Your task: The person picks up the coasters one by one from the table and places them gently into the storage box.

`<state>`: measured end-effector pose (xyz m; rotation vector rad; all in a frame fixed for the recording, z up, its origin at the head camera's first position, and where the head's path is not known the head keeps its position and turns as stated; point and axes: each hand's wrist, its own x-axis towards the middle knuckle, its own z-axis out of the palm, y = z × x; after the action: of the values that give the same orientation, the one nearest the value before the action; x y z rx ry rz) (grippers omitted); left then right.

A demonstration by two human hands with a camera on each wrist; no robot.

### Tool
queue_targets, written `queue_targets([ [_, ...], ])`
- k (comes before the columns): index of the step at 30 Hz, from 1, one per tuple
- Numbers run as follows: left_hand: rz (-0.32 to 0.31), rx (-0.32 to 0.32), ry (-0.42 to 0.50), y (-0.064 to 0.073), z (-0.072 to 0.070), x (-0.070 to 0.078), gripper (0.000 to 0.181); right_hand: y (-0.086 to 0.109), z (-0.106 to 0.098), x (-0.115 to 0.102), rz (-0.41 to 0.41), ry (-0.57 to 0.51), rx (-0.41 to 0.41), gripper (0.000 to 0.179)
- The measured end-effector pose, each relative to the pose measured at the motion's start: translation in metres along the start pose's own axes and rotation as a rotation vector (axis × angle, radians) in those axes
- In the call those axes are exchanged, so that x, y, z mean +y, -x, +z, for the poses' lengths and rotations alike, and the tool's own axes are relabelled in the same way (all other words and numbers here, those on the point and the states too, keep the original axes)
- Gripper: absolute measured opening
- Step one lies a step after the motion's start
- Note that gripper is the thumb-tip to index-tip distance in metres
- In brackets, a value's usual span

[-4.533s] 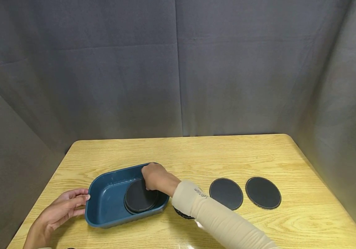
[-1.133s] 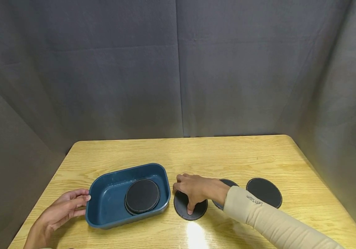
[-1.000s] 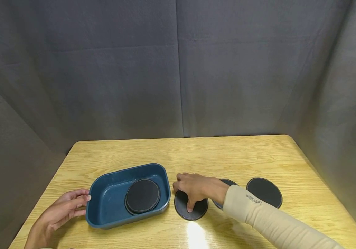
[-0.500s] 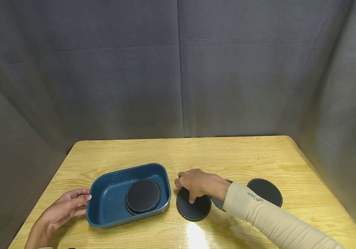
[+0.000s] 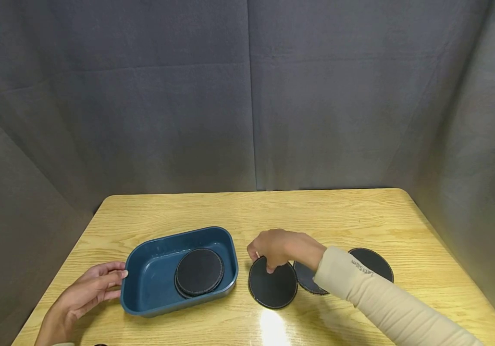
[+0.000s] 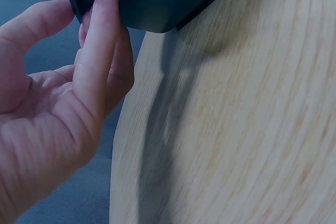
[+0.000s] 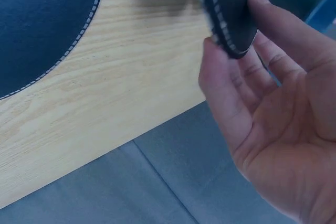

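Observation:
My left hand (image 5: 89, 293) grips the left end of a blue plastic bin (image 5: 152, 283), thumb at the rim and fingers against the outer wall (image 6: 152, 3). Inside the bin's right half lie black round coasters (image 5: 200, 271), one stacked over another. To the right of the bin, my right hand (image 5: 273, 247) pinches a black coaster (image 5: 272, 288) with pale edge stitching by its far edge. The right wrist view has the thumb on this coaster's (image 7: 233, 11) face, the fingers at its other side, and the coaster tilted above the wood.
Another black coaster (image 5: 310, 278) lies right beside the held one, partly hidden by my right wrist. Farther right is one more coaster (image 5: 370, 264), partly covered by the sleeve (image 5: 386, 307). Grey curtains (image 5: 247, 96) surround the wooden table (image 5: 316, 211) behind and at both sides.
Earlier, my right hand was inside the bin at the coasters there. It then moved right to this coaster, and now its far edge is raised. The left hand keeps its place.

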<state>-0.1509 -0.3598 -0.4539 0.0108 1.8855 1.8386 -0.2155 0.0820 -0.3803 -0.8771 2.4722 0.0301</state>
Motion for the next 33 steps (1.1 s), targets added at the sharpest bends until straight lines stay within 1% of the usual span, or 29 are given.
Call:
queue_targets([
  [4, 0.004, -0.005, 0.005, 0.0, 0.001, 0.0, 0.019, 0.004, -0.006, 0.003, -0.019, -0.138, -0.053, 0.033],
  [7, 0.009, -0.009, 0.007, 0.001, 0.001, 0.0, 0.018, 0.006, -0.009, 0.006, -0.055, -0.24, -0.076, 0.033],
  [9, 0.01, -0.009, 0.012, 0.001, 0.0, -0.001, 0.018, 0.007, -0.011, 0.007, -0.083, -0.285, -0.082, 0.033],
  [12, 0.011, -0.008, 0.007, 0.0, 0.0, -0.002, 0.019, 0.009, -0.014, 0.009, -0.117, -0.317, -0.088, 0.032],
  [17, 0.011, -0.002, -0.004, -0.001, -0.001, -0.002, 0.019, 0.012, -0.022, 0.011, -0.139, -0.347, -0.098, 0.032],
  [23, 0.016, -0.017, 0.005, 0.0, -0.001, -0.002, 0.019, 0.015, -0.035, 0.016, -0.199, -0.381, -0.121, 0.031],
  [26, 0.009, -0.013, 0.012, 0.0, -0.001, -0.001, 0.018, 0.014, -0.044, 0.018, -0.254, -0.434, -0.14, 0.03],
  [31, 0.003, -0.01, 0.0, 0.0, 0.0, -0.001, 0.019, 0.009, -0.055, 0.021, -0.365, -0.574, -0.158, 0.027],
  [33, 0.005, -0.012, -0.004, 0.0, 0.0, -0.001, 0.019, 0.005, -0.057, 0.022, -0.386, -0.621, -0.158, 0.027],
])
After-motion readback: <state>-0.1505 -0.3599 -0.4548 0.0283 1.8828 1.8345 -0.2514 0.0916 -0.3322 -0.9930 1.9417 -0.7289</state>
